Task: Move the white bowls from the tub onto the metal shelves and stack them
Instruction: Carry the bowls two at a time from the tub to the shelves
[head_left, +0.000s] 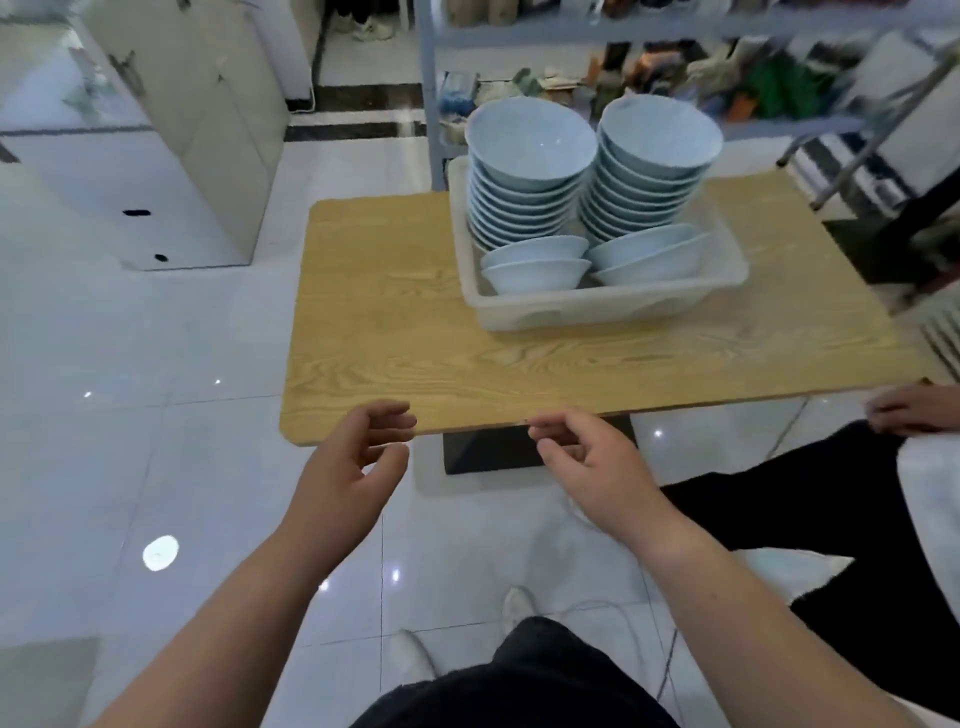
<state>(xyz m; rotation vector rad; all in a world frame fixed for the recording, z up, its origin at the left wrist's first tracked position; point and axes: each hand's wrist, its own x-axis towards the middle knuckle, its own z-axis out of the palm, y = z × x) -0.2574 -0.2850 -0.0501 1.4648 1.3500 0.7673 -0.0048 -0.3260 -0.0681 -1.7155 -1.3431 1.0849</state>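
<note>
Toward the far right corner of the table, a translucent tub, loaded with white bowls. Along the tub's far side, two tall stacks side by side: the left stack and the right stack, close together, top bowls tipped a little toward the camera. Along the tub's near side, two short stacks: a pair of bowls in front of the left stack, sitting upright, and a few tilted bowls in front of the right stack, leaning to the right.

Beyond the table's far edge, grey metal shelves, crowded with blurred goods too smeared to name.

Just off the near edge, both grips held up over the tiled floor, palms turned toward each other, well apart from the tub. Left grip: fingers loosely curled, holding nothing, fingertips overlapping the near edge by the near left corner. Right grip: likewise slack and empty, fingertips at the middle of the near edge, above the black table base.

Past the near right corner, another person's hand, resting on dark cloth.
</note>
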